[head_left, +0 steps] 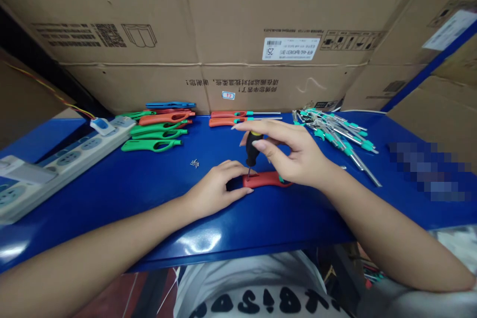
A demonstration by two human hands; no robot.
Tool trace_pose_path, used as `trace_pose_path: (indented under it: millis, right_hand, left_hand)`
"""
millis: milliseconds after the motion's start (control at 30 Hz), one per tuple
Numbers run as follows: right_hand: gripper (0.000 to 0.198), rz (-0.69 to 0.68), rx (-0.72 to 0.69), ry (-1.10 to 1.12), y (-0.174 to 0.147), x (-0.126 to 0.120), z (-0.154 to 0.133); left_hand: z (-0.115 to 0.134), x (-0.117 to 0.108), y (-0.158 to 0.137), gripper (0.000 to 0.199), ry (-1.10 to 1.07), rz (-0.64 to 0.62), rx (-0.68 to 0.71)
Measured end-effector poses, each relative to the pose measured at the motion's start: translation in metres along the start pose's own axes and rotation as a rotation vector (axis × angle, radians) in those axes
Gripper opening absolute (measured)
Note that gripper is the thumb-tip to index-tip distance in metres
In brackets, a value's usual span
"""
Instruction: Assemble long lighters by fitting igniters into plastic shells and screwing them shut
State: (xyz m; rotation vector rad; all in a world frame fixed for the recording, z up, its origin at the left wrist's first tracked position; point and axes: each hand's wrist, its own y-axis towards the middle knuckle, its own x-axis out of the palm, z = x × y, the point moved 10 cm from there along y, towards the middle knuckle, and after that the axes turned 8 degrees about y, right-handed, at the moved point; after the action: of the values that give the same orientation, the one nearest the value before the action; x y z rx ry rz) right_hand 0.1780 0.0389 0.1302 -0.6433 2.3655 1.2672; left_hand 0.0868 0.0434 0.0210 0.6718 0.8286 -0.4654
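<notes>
Shirt fabric (246,272) is nearest, below the red handle (265,179) on the blue tabletop (298,223). Left hand (214,186): thumb and fingers clamped on the handle's left end. Right hand (294,149): wrapped around the screwdriver (253,151) above the handle. Keep the tool upright; press evenly.

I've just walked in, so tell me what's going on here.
A person's right hand holds a screwdriver nearly upright, its tip at the left end of a red casing. The left hand grips that end on the blue table. Beyond the left hand lie small metal pieces, probably screws; green casings sit at the back left, metal rods at the back right.
</notes>
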Motion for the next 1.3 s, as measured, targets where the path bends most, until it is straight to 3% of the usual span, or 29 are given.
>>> trace_pose_path:
  millis: [200,367,467,600,733,867,967,1067,1200,1300]
  right_hand:
    - [0.027,0.073,-0.144,-0.273,-0.006,-0.005,-0.013]
    - [0.035,-0.012,0.025,0.090,-0.003,0.004,-0.001]
    - [0.027,-0.049,0.073,0.189,-0.002,0.011,0.002]
    - [0.021,0.018,-0.026,0.035,-0.002,0.005,-0.001]
    - [0.025,0.058,-0.095,-0.143,-0.004,-0.002,-0.002]
    - [0.036,0.015,-0.010,0.017,-0.001,-0.001,0.003]
    - [0.032,-0.030,0.045,0.148,0.001,0.004,0.006]
    - [0.020,0.030,-0.027,0.019,0.001,-0.002,0.001]
    - [0.026,0.052,-0.097,-0.192,-0.003,-0.006,-0.005]
    - [0.035,-0.022,-0.023,-0.076,-0.002,0.000,-0.002]
  left_hand:
    - [-0.002,0.001,-0.001,0.028,-0.010,0.015,0.000]
    - [-0.002,0.001,0.000,0.028,-0.007,-0.003,-0.018]
    - [-0.003,0.002,-0.001,0.027,-0.003,0.001,-0.019]
    - [-0.006,0.004,-0.001,0.021,0.024,-0.008,-0.033]
    - [-0.002,0.001,0.000,0.028,-0.008,-0.004,-0.014]
    - [0.001,0.000,0.001,0.029,-0.012,-0.014,-0.012]
    - [-0.001,0.000,0.000,0.030,-0.008,-0.012,-0.022]
    - [-0.002,0.002,0.000,0.031,-0.014,-0.007,-0.022]
    - [-0.004,0.002,-0.001,0.030,-0.027,0.002,-0.024]
    - [-0.002,0.001,0.000,0.030,-0.017,-0.003,-0.027]
